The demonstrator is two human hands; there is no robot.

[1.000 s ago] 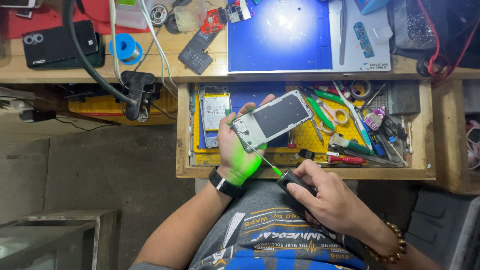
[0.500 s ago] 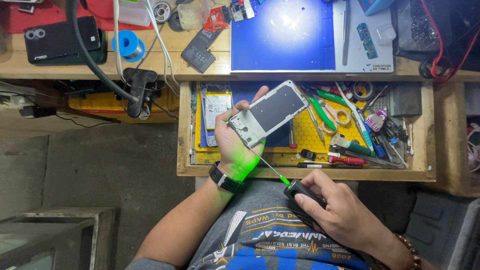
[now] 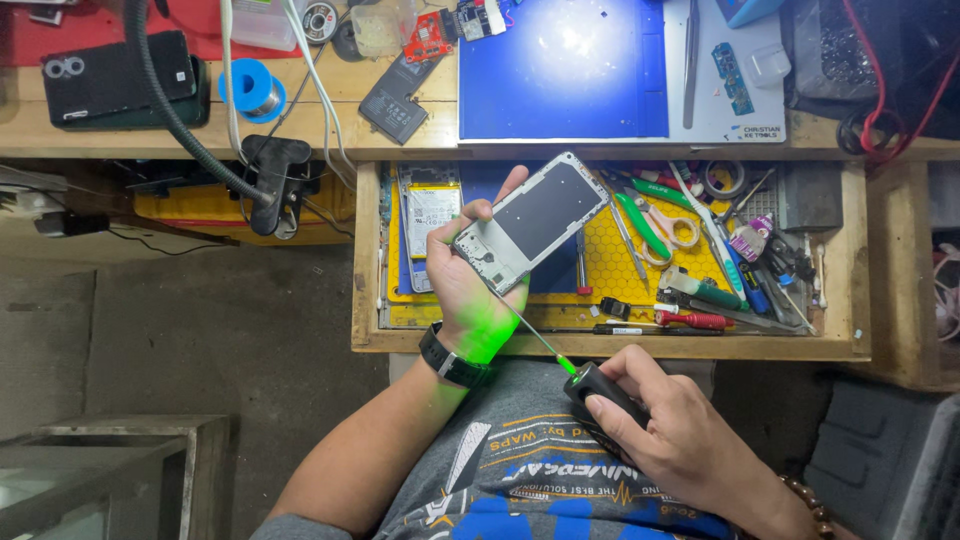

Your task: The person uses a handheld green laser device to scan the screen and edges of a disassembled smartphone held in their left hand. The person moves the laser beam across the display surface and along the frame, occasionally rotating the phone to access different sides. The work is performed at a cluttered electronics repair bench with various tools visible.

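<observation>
Opened silver-framed smartphone body with dark inner plate (image 3: pixel 530 220), tilted above the open wooden drawer's (image 3: pixel 610 347) left half. Left hand (image 3: pixel 465 285) grips its lower end. Right hand (image 3: pixel 665 430) clasps black green-lit electric screwdriver (image 3: pixel 597 388), thin bit touching the phone's lower corner.

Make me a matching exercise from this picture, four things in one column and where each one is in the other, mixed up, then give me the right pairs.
Things:
1. opened phone
2. electric screwdriver
3. blue solder spool
4. red-handled screwdriver

Places:
A. lying in the open drawer
B. held in the left hand above the drawer
C. standing on the wooden bench top
D. gripped in the right hand over the lap

Pairs: 1-B, 2-D, 3-C, 4-A
</observation>
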